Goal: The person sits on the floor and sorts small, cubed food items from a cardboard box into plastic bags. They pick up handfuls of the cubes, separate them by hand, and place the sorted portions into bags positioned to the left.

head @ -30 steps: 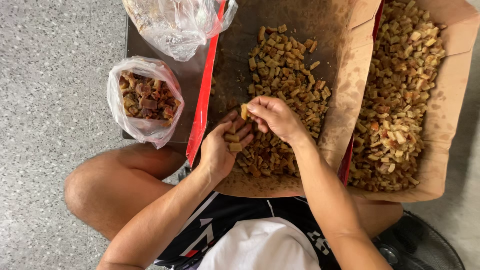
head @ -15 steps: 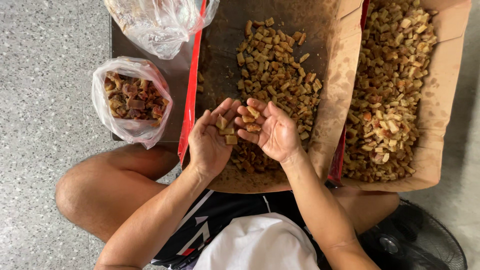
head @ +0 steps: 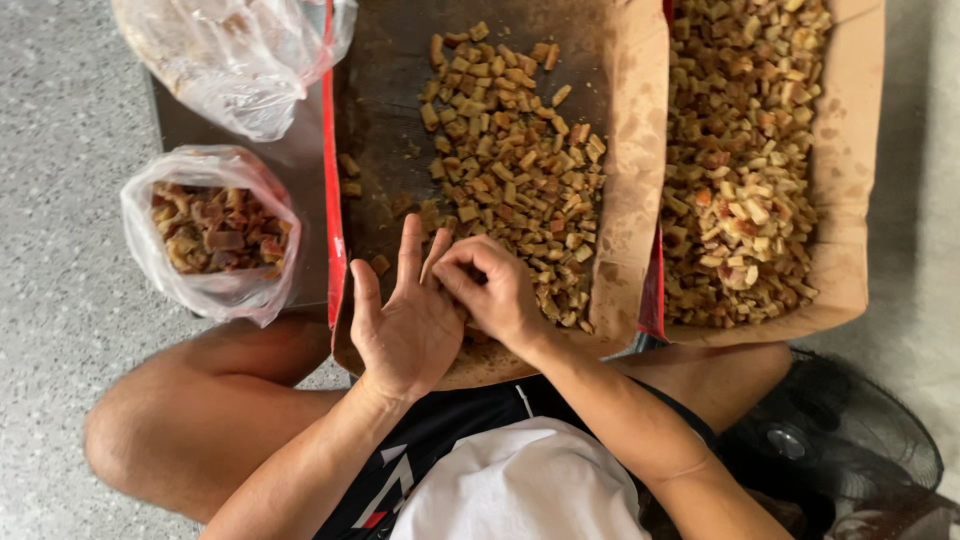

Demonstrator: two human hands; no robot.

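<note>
Speckled grey stone floor [head: 60, 150] is carrying everything, with the person sitting cross-legged on it. Lying in front of the knees is a brown, grease-stained cardboard tray with a red edge [head: 385, 120], and a heap of small tan and brown food cubes [head: 510, 170] is spreading across its middle. The left hand [head: 405, 320] is lying palm up over the tray's near edge, fingers straight and spread, its grip released. The right hand [head: 490, 290] is curling beside it, its fingertips pressing down into the left palm; whether it is grasping a piece there I cannot tell. To the right, a second brown cardboard tray [head: 850, 200] is sitting heaped with paler cubes. On the left, a small clear plastic bag of darker brown pieces [head: 215, 235] is standing open just beside the red edge, with a larger crumpled clear plastic bag [head: 230, 60] lying above it. A black fan grille [head: 840, 440] is showing at the lower right.
</note>
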